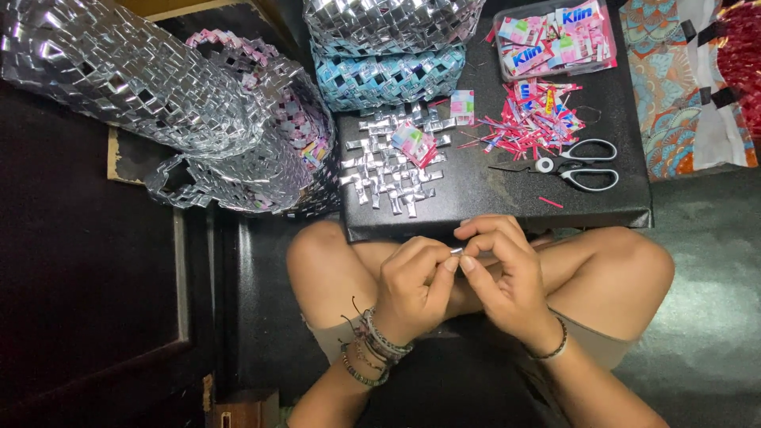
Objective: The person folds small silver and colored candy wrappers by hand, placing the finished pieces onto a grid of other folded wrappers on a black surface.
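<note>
My left hand [412, 285] and my right hand [499, 269] meet in front of my crossed legs, fingertips pinched together on a small silver foil strip [456, 250]. Just beyond them stands a low black table [491, 198]. On it lies a partly woven silver foil mat [388, 166] with a small pink wrapper piece [415, 143] on top. Right of the mat is a heap of pink and red wrapper strips [531, 119], and beside it black-and-white scissors [567, 165].
A clear plastic box of pink wrappers [555, 36] sits at the table's far right. Woven foil baskets, one silver [388, 24] and one blue [388, 79], stand behind the mat. Large woven silver bags [143, 79] lie at left. A patterned cloth [682, 87] is at right.
</note>
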